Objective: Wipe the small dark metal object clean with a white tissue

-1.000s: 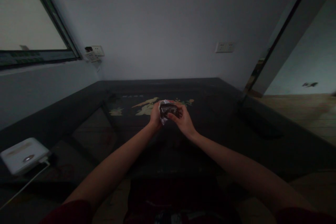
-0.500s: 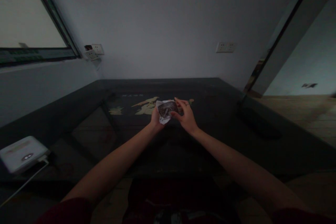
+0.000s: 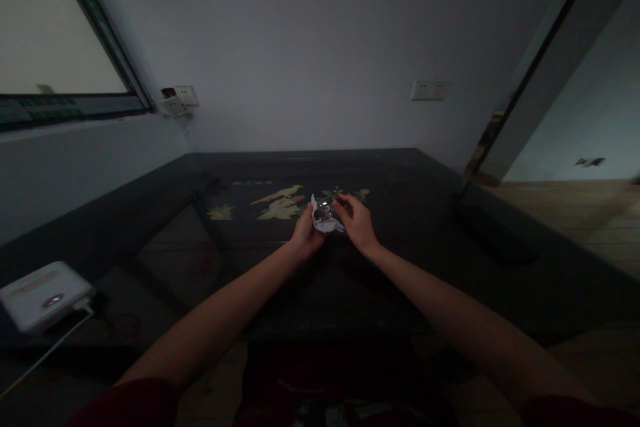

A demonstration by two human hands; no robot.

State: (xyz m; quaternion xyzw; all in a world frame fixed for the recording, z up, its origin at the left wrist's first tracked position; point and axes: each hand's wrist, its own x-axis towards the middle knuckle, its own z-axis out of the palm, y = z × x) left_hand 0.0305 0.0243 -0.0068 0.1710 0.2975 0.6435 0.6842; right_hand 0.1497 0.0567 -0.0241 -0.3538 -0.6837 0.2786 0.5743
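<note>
Over the dark table (image 3: pixel 320 287), my left hand (image 3: pixel 305 236) is closed around a crumpled white sheet (image 3: pixel 328 227), paper or tissue. Nestled in that sheet lies a small, dark, shiny thing (image 3: pixel 325 209), glossy like glass or clear plastic; its kind is too dim to tell. My right hand (image 3: pixel 360 223) has thumb and fingers bent onto the right side of this shiny thing, gripping its edge. The underside of the sheet and most of my left fingers are hidden.
A white box (image 3: pixel 47 293) with a cable (image 3: pixel 47 352) stands on the table's left side. At the right lies a long dark object (image 3: pixel 493 233). A bird-and-flower picture (image 3: pixel 280 203) decorates the tabletop. A wall (image 3: pixel 300 47) with sockets (image 3: pixel 429 90) closes off the back.
My left hand and the white sheet have shifted slightly right and turned. The held thing, dark brown before, now shows bright reflections. My right fingers have curled closer over it.
</note>
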